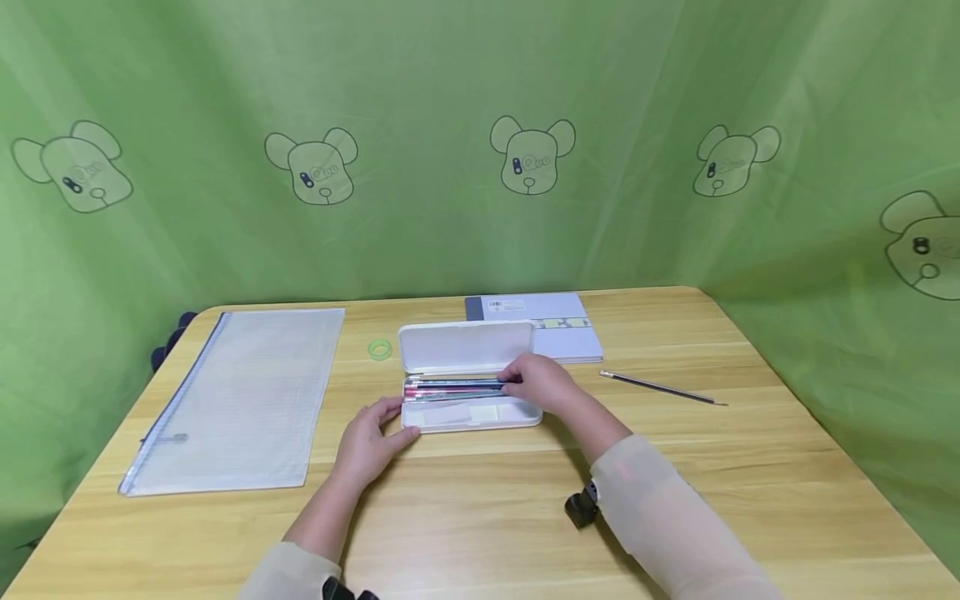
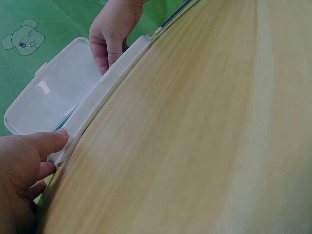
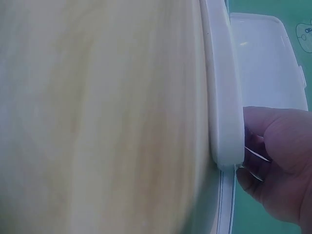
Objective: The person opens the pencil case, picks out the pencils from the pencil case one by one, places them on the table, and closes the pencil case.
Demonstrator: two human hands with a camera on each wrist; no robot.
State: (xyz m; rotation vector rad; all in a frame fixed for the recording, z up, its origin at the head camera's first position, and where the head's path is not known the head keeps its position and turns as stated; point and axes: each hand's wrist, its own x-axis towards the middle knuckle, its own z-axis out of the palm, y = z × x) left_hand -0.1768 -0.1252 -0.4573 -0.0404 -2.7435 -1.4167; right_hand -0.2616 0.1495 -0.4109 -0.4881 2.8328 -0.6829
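Observation:
A white pencil case point(image 1: 472, 415) lies on the table with its lid point(image 1: 467, 347) raised at the back. Several pencils point(image 1: 450, 388) lie lengthwise in its rear part. My left hand point(image 1: 367, 443) grips the case's left end, its thumb at the front corner; the left wrist view shows this hand point(image 2: 24, 170) on the case wall point(image 2: 105, 92). Over the right end, my right hand point(image 1: 543, 385) reaches in and pinches a dark pencil at its end. The right wrist view has that hand point(image 3: 282, 156) bent over the case point(image 3: 226, 97), its fingertips partly hidden.
Behind the case lies a pale notebook point(image 1: 558, 337). To the right is a loose dark pencil point(image 1: 663, 387). A green tape ring point(image 1: 379, 349) sits left of the lid, and a translucent zip pouch point(image 1: 243, 400) lies farther left. A green curtain point(image 1: 427, 242) hangs behind the table.

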